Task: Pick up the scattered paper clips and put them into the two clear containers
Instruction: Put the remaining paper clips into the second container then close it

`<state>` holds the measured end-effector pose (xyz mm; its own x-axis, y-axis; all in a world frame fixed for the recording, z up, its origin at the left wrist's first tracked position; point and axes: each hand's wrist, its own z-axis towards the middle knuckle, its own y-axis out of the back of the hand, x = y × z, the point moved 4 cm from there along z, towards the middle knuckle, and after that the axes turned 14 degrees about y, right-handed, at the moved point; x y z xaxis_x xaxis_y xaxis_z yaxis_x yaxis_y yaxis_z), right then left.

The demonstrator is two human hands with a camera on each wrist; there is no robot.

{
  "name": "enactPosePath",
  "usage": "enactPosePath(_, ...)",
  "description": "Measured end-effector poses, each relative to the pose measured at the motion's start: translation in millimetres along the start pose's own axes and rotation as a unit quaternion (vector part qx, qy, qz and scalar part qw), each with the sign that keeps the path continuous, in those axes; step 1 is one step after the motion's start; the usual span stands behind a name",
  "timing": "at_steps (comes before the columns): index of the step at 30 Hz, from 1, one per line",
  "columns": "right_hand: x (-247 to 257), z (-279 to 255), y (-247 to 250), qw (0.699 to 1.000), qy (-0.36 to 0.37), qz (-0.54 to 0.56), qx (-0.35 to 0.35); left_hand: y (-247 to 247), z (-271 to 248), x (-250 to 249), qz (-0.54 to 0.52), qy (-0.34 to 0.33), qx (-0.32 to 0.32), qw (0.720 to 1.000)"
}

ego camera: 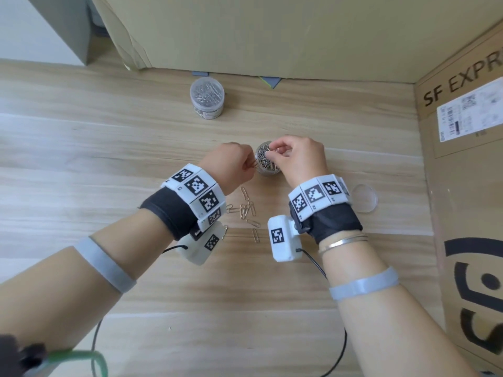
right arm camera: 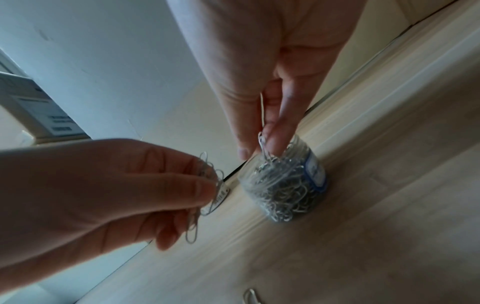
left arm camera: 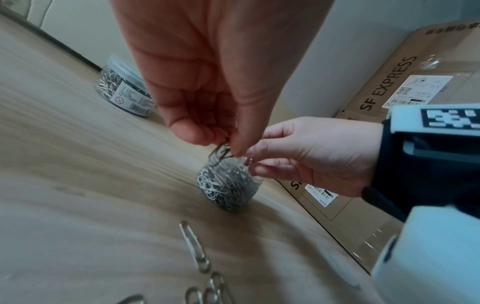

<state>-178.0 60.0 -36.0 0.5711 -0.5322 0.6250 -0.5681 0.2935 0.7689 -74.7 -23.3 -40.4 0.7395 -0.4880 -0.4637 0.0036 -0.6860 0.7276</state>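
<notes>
Head view: a bunch of paper clips [ego camera: 64, 166] is pinched by the left hand [ego camera: 227, 164] beside the open container [ego camera: 268, 162]; over its mouth one clip [right arm camera: 262, 142] is pinched by the right hand [ego camera: 298, 156]. Loose clips [ego camera: 246, 210] are scattered nearer; the lidded container [ego camera: 207, 99] is set farther back.

The head camera looks down from above my forearms onto the wooden table [ego camera: 81, 131], facing toward 12 o'clock. The camera on my left wrist sits low and very close behind my left hand [left arm camera: 207, 86], looking toward 1 o'clock. The right wrist camera is equally close behind my right hand [right arm camera: 262, 72], looking toward 11 o'clock. All three views share the open container of paper clips [ego camera: 268, 165] [left arm camera: 228, 185] [right arm camera: 285, 185].
</notes>
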Motion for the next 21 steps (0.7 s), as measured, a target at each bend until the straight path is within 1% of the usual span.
enactPosePath(3, -3, -4, 7, 0.998, -0.006, 0.048, -0.033, 5, 6, -9, -0.007, -0.008, -0.016, 1.000)
enactPosePath(5, -6, -8, 14, 0.997, -0.006, 0.043, -0.061, 7, 12, -16, -0.009, -0.011, -0.021, 1.000)
enactPosePath(7, -11, -11, 19, 0.997, -0.007, 0.027, -0.072, 7, 18, -23, -0.004, -0.012, -0.022, 1.000)
enactPosePath(13, -23, -22, 24, 0.998, -0.016, 0.004, -0.061, 2, 31, -33, 0.009, -0.005, -0.025, 1.000)
enactPosePath(17, -26, -27, 23, 0.998, -0.017, 0.002, -0.053, 1, 32, -31, 0.001, -0.005, -0.013, 1.000)
enactPosePath(19, -27, -30, 21, 0.999, -0.018, 0.002, -0.048, 3, 29, -30, -0.007, -0.016, -0.031, 0.999)
enactPosePath(21, -24, -33, 18, 0.999, -0.015, 0.006, -0.030, 7, 24, -26, -0.026, -0.025, -0.066, 0.997)
